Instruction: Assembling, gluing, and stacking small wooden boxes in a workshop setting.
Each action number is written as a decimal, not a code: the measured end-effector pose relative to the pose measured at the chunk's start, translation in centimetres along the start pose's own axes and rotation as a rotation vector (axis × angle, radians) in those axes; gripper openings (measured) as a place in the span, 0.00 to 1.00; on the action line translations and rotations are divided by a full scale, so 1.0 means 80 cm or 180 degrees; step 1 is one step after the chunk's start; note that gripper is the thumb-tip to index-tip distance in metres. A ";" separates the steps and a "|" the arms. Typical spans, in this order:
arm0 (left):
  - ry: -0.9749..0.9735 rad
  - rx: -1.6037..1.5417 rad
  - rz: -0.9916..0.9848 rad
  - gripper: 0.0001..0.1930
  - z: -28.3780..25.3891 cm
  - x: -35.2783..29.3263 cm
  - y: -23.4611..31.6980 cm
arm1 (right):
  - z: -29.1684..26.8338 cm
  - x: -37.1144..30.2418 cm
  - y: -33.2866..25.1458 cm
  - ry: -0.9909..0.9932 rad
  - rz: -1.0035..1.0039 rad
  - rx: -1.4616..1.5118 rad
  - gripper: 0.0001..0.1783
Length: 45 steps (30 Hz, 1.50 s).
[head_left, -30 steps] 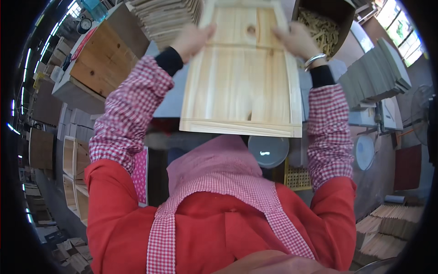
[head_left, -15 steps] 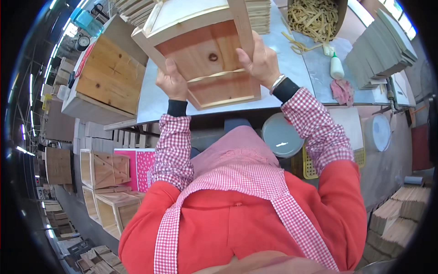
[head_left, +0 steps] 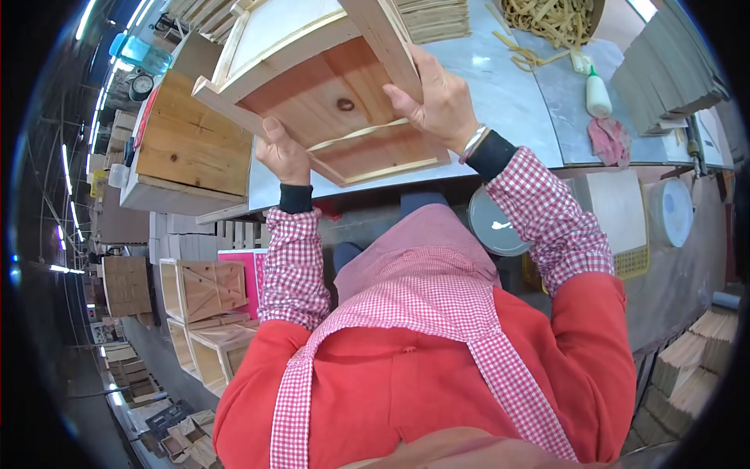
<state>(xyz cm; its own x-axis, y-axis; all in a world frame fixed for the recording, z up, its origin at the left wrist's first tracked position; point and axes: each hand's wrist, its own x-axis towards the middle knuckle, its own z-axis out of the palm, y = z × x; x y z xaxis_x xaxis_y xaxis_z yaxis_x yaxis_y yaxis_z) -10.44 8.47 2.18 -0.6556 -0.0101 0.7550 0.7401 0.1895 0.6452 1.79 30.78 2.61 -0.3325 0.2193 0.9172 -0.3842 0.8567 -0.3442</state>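
Observation:
A pale wooden box (head_left: 312,94) with a raised frame and a knotty, reddish wood panel is tilted above the near edge of the table. My left hand (head_left: 283,155) grips its left edge, thumb on the near face and the other fingers mostly hidden behind. On the other side my right hand (head_left: 444,102) clasps the right frame strip, with its thumb against the panel side. The lower edge of the box sits close to the table's front edge; whether it touches cannot be told.
A wooden crate (head_left: 191,137) stands left on the table (head_left: 500,109). Rightward lie a glue bottle (head_left: 598,95), a pink cloth (head_left: 608,142) and stacked grey boards (head_left: 672,74). Wood strips (head_left: 547,19) spill from a container at the back. Below are a round lidded bucket (head_left: 496,223) and wooden boxes (head_left: 205,289).
The box has shifted left in the picture and tilted a little more, both hands keeping hold. The whole view has turned slightly, so the table items sit farther right.

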 end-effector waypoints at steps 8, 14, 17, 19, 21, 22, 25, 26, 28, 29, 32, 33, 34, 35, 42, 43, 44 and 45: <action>-0.0225 0.1225 0.1855 0.22 -0.039 0.089 0.144 | -0.009 -0.035 0.084 -0.1122 0.3085 0.0948 0.27; -0.2084 0.1015 0.3053 0.21 0.070 0.165 0.240 | 0.054 -0.046 0.119 -0.1194 0.3375 0.1280 0.25; -0.3293 0.0586 0.2045 0.12 0.114 0.162 0.237 | 0.060 -0.044 0.137 -0.1109 0.3140 0.1152 0.23; -0.3544 -0.1395 0.2429 0.11 0.138 0.168 0.195 | 0.055 -0.006 0.141 -0.0384 0.2346 0.0470 0.20; -0.3634 -0.2434 0.2515 0.10 0.149 0.164 0.185 | 0.030 0.055 0.131 0.0201 0.1704 0.0975 0.16; -0.3547 -0.2333 0.2542 0.10 0.149 0.161 0.187 | 0.018 0.071 0.119 0.0187 0.1718 0.0981 0.16; -0.3271 -0.2069 0.2580 0.11 0.137 0.159 0.201 | -0.007 0.066 0.063 -0.0051 0.1730 0.0842 0.15; -0.3281 -0.1181 0.2470 0.11 0.130 0.160 0.219 | -0.019 0.045 0.038 -0.0196 0.1788 0.0902 0.14; -0.3256 0.0582 0.2026 0.11 0.109 0.151 0.247 | -0.052 0.006 -0.028 -0.0389 0.1804 0.0926 0.11; -0.3221 0.0616 0.1932 0.11 0.105 0.149 0.249 | -0.059 -0.020 -0.043 -0.0549 0.1993 0.0917 0.10; -0.3076 0.0872 0.2120 0.13 0.098 0.149 0.250 | -0.083 -0.025 -0.035 -0.0454 0.1884 0.0760 0.09; -0.2886 0.0306 0.2215 0.12 0.100 0.156 0.241 | -0.078 0.011 -0.042 -0.0110 0.1357 0.0756 0.07; -0.2801 -0.0384 0.2270 0.11 0.107 0.150 0.230 | -0.088 0.039 -0.054 0.0253 0.0977 0.0656 0.05; -0.2747 -0.0406 0.2183 0.11 0.104 0.146 0.220 | -0.083 0.062 -0.053 0.0489 0.0509 0.0543 0.04; -0.0763 -0.0279 0.0980 0.10 -0.037 0.139 0.203 | -0.055 0.145 -0.058 -0.0195 -0.0928 0.0197 0.09; -0.0673 -0.0288 0.0929 0.10 -0.044 0.136 0.189 | -0.055 0.143 -0.047 -0.0113 -0.0815 0.0178 0.07; -0.0764 -0.0145 0.0953 0.10 -0.055 0.132 0.175 | -0.051 0.144 -0.043 -0.0036 -0.0722 0.0217 0.06; -0.0816 0.0009 0.0972 0.09 -0.070 0.130 0.165 | -0.048 0.149 -0.048 -0.0135 -0.0836 0.0317 0.06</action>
<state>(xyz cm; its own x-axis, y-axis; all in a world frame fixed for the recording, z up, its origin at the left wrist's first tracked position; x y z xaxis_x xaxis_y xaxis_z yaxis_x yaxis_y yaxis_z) -6.65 5.35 19.20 -0.4219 0.2924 0.8582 0.9066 0.1485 0.3951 2.60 31.93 15.64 -0.2453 -0.0257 0.9691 -0.5440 0.8311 -0.1156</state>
